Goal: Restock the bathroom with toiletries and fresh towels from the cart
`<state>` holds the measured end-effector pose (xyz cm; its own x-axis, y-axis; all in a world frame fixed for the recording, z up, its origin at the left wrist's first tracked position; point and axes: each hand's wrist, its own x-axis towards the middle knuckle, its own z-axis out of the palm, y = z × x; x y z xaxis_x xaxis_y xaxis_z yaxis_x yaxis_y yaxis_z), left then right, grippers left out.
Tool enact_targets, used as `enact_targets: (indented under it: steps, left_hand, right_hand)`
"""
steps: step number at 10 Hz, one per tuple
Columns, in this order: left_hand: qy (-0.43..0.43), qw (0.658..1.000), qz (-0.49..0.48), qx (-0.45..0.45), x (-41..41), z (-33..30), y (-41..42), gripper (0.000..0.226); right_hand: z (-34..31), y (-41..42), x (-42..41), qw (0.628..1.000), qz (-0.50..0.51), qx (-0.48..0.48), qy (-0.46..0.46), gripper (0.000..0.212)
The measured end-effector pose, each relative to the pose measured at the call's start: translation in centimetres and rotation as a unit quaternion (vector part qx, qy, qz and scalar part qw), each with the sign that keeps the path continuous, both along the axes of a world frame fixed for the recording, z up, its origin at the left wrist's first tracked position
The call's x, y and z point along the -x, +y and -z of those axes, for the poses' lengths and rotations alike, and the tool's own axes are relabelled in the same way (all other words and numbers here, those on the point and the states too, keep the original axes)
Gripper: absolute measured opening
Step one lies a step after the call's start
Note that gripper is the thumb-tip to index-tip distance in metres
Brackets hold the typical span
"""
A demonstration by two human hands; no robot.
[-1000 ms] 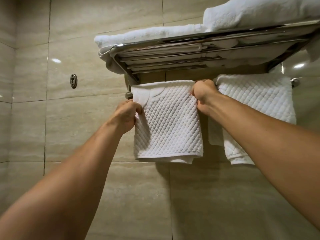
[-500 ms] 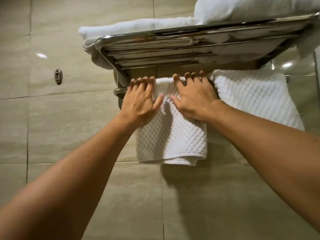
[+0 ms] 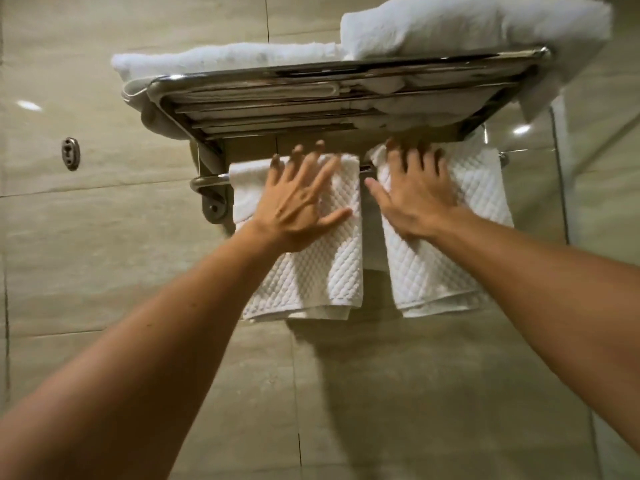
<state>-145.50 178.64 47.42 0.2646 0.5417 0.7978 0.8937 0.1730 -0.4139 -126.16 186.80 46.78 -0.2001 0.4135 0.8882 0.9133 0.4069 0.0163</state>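
Towels hang in a pair from the bar [image 3: 209, 178] under a chrome rack [image 3: 346, 72] on a tiled wall [image 3: 104, 237]. The left towel [image 3: 311, 271] and the right towel [image 3: 436, 271], both white and waffle-textured, are folded over the bar just beside each other with a narrow gap between. The left hand [image 3: 298, 209] lies flat on the left towel, fingers spread and straight. The right hand [image 3: 415, 195] lies flat on the right towel, fingers straight, tips reaching up under the rack. Folded bath towels [image 3: 467, 26] are stacked on top of the rack.
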Motion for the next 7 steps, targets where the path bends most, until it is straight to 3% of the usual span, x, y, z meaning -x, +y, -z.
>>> enact_targets:
  steps: [2,3,6,7]
  left_hand:
    - [-0.012,0.996,-0.084,0.025,-0.1,-0.9,1.1,0.1]
    - [-0.044,0.995,-0.084,0.044,-0.9,-1.1,0.0,0.098]
    - [-0.103,0.988,-0.069,0.093,-4.5,1.9,-5.3,0.072]
    - [-0.114,0.98,-0.094,0.13,-5.9,3.7,-7.6,0.068]
  right_hand:
    - [-0.5,0.8,0.5,0.998,0.032,0.026,-0.036,0.082]
    - [-1.0,-0.7,-0.6,0.997,-0.024,0.067,-0.029,0.078]
    - [2.0,-6.9,-7.1,0.993,-0.117,0.029,-0.018,0.042]
    - [3.5,-8.2,-9.7,0.989,-0.104,0.093,-0.049,0.038]
